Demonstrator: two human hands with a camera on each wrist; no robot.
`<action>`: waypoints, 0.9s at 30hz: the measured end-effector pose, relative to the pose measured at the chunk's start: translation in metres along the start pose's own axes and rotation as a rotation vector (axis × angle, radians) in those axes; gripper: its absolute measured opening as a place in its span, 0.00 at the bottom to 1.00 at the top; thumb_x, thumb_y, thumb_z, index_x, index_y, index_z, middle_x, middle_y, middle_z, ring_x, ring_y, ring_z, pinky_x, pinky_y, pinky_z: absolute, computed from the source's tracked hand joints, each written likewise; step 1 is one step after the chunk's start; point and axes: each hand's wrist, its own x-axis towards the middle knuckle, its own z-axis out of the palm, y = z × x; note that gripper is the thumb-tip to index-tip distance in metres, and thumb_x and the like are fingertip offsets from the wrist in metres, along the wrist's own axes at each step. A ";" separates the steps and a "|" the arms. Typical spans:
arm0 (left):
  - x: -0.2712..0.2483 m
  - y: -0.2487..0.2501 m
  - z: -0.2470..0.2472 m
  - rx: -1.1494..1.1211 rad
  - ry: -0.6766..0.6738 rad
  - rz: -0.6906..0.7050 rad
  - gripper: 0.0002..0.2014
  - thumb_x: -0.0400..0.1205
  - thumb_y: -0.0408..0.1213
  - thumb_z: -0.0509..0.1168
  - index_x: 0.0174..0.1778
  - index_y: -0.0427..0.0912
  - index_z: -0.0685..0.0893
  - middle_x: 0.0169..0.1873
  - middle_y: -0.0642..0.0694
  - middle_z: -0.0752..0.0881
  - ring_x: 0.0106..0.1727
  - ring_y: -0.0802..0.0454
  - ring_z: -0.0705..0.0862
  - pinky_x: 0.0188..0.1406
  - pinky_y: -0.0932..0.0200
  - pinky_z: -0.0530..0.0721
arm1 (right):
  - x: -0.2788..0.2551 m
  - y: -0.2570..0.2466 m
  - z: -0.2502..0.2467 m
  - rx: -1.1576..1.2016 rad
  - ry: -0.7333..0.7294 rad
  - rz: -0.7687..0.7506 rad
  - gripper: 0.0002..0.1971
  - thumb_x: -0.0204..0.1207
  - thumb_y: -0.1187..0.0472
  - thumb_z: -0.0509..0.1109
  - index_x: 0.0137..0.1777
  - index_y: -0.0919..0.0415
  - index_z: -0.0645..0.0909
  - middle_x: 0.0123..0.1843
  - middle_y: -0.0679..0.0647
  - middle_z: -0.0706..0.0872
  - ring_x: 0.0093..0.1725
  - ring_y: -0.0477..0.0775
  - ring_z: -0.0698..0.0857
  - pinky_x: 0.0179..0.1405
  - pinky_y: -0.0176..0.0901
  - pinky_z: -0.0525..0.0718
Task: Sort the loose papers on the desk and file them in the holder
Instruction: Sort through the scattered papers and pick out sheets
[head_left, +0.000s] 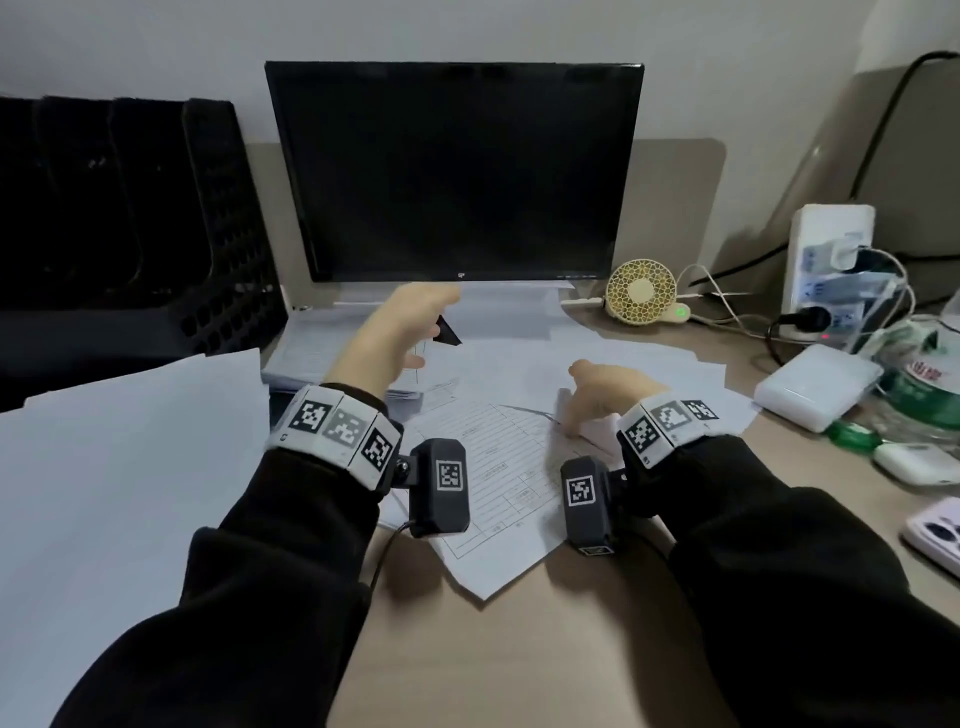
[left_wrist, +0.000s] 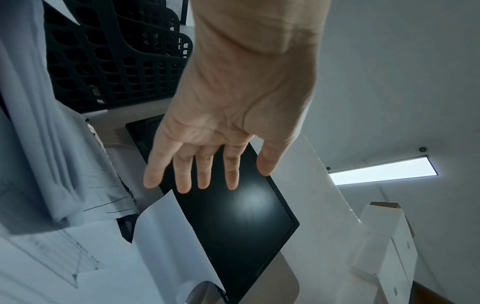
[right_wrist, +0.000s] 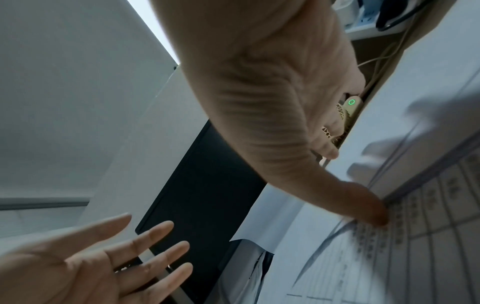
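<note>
Black holder (head_left: 223, 228) slots look dark; left hand (head_left: 400, 332) fingers spread, right hand (head_left: 608, 395) pressing papers (head_left: 498, 467).

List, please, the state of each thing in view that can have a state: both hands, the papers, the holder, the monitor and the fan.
left hand: open, fingers spread, raised above the papers, holding nothing.
right hand: open, fingers pressing on the papers.
loose papers: scattered flat on the desk, overlapping, not filed.
file holder: upright at the back left; contents cannot be told.
monitor: screen dark.
small fan: green light on.
</note>
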 end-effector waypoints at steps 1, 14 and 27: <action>0.002 -0.002 0.001 0.005 -0.007 0.003 0.19 0.85 0.46 0.61 0.71 0.48 0.75 0.62 0.50 0.76 0.62 0.51 0.76 0.61 0.42 0.74 | 0.001 0.000 0.001 -0.026 -0.011 -0.004 0.31 0.63 0.53 0.76 0.65 0.56 0.69 0.60 0.56 0.81 0.59 0.61 0.78 0.51 0.52 0.78; 0.015 -0.011 -0.002 0.006 -0.078 0.065 0.17 0.85 0.46 0.61 0.70 0.47 0.78 0.65 0.50 0.80 0.65 0.52 0.81 0.56 0.44 0.78 | 0.006 -0.004 0.001 -0.209 -0.028 -0.110 0.20 0.59 0.60 0.74 0.53 0.57 0.78 0.46 0.53 0.82 0.48 0.56 0.83 0.44 0.46 0.85; 0.012 -0.009 -0.003 0.026 -0.110 0.078 0.16 0.85 0.45 0.61 0.69 0.49 0.78 0.64 0.51 0.81 0.63 0.53 0.82 0.59 0.44 0.79 | -0.004 -0.009 0.002 -0.318 0.035 -0.201 0.06 0.62 0.64 0.74 0.39 0.60 0.81 0.38 0.53 0.83 0.39 0.54 0.82 0.33 0.40 0.80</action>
